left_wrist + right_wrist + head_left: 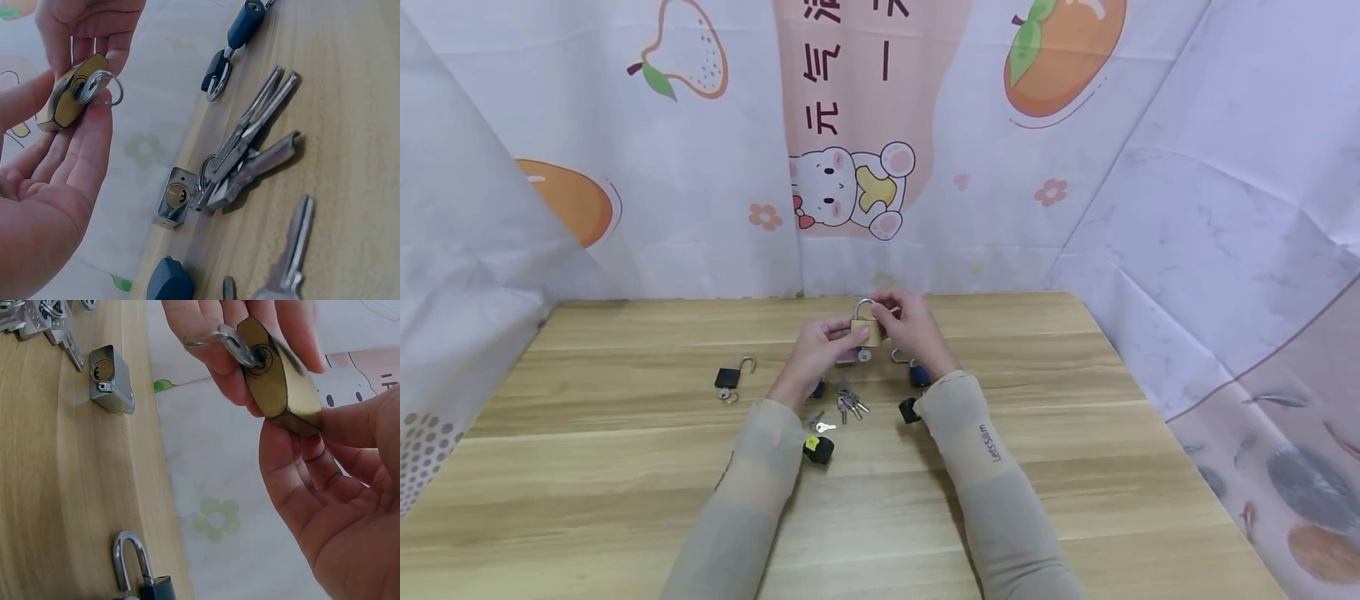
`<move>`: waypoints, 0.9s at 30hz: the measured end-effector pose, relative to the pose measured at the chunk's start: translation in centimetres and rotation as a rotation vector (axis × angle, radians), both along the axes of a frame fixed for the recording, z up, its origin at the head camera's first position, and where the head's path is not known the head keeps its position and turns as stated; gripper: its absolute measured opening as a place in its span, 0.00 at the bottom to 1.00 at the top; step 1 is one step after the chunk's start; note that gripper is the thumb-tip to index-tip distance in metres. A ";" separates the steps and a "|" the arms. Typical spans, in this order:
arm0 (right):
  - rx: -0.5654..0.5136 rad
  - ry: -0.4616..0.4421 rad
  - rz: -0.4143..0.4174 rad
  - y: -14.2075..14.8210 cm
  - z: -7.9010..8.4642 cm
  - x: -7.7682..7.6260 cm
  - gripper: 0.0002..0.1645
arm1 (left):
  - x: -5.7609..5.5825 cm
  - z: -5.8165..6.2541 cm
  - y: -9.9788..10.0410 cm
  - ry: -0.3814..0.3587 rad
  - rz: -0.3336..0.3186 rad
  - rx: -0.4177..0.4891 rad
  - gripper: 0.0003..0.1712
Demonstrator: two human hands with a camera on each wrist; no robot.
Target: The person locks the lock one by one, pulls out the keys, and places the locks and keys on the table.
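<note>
Gripping brass padlock (292,397): left fingers (87,153), right fingers (281,465). Nearby: key bunch (255,169), silver padlock (114,386).

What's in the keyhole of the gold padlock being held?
A key, with its head sticking out. The blade can't be seen; the gold padlock covers it.

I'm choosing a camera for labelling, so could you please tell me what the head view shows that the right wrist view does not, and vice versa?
Only the head view: the black padlock at far left, shackle open, and the right sleeve.
Only the right wrist view: the keyhole of the silver padlock and the underside of the brass padlock.
Both: the left hand and right hand holding the brass padlock, its key, and the bunch of keys.
</note>
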State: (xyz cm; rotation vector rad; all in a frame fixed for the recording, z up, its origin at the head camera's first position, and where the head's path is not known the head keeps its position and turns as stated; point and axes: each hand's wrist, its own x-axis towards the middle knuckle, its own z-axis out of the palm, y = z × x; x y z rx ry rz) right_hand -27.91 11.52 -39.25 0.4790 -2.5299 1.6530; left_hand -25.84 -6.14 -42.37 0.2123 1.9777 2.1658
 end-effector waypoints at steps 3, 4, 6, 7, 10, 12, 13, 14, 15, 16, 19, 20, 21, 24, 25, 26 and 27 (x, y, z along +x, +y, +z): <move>-0.030 -0.018 -0.019 0.2 -0.2 -0.1 0.11 | 0.1 -0.1 0.0 -0.012 -0.062 -0.031 0.22; -0.040 -0.023 -0.026 0.3 -0.2 -0.1 0.11 | 0.1 -0.2 0.0 -0.017 -0.079 -0.044 0.22; -0.058 -0.031 -0.034 0.4 -0.2 -0.1 0.12 | 0.2 -0.3 0.0 -0.021 -0.108 -0.074 0.21; -0.064 -0.035 -0.038 0.5 -0.2 0.0 0.12 | 0.3 -0.3 0.0 -0.019 -0.119 -0.088 0.21; -0.076 -0.050 -0.045 0.7 -0.3 0.0 0.13 | 0.4 -0.5 -0.2 -0.022 -0.128 -0.111 0.20; -0.091 -0.062 -0.047 0.9 -0.3 0.1 0.14 | 0.5 -0.6 -0.2 -0.026 -0.132 -0.113 0.19; -0.096 -0.067 -0.047 1.0 -0.4 0.1 0.13 | 0.4 -0.6 -0.2 -0.029 -0.135 -0.110 0.19; -0.107 -0.072 -0.043 1.1 -0.4 0.1 0.13 | 0.4 -0.7 -0.2 -0.034 -0.136 -0.108 0.19; -0.117 -0.079 -0.040 1.2 -0.5 0.1 0.13 | 0.4 -0.6 -0.2 -0.037 -0.136 -0.107 0.19; -0.120 -0.083 -0.038 1.3 -0.5 0.1 0.12 | 0.3 -0.6 -0.2 -0.033 -0.139 -0.108 0.19; -0.118 -0.100 -0.026 1.4 -0.5 0.2 0.12 | 0.3 -0.7 -0.2 -0.013 -0.144 -0.123 0.18; -0.116 -0.105 -0.022 1.4 -0.4 0.2 0.13 | 0.3 -0.7 -0.2 -0.006 -0.146 -0.124 0.18; -0.113 -0.112 -0.023 1.5 -0.4 0.3 0.13 | 0.3 -0.8 -0.2 -0.001 -0.146 -0.125 0.18; -0.116 -0.124 -0.016 1.6 -0.4 0.3 0.15 | 0.4 -0.7 -0.2 0.001 -0.150 -0.099 0.18; -0.126 -0.127 -0.009 1.6 -0.4 0.3 0.15 | 0.4 -0.7 -0.2 -0.004 -0.148 -0.082 0.19; -0.137 -0.130 -0.001 1.7 -0.4 0.3 0.16 | 0.5 -0.7 -0.2 -0.010 -0.145 -0.062 0.19; -0.147 -0.133 0.009 1.7 -0.4 0.3 0.17 | 0.5 -0.7 -0.2 -0.014 -0.142 -0.041 0.20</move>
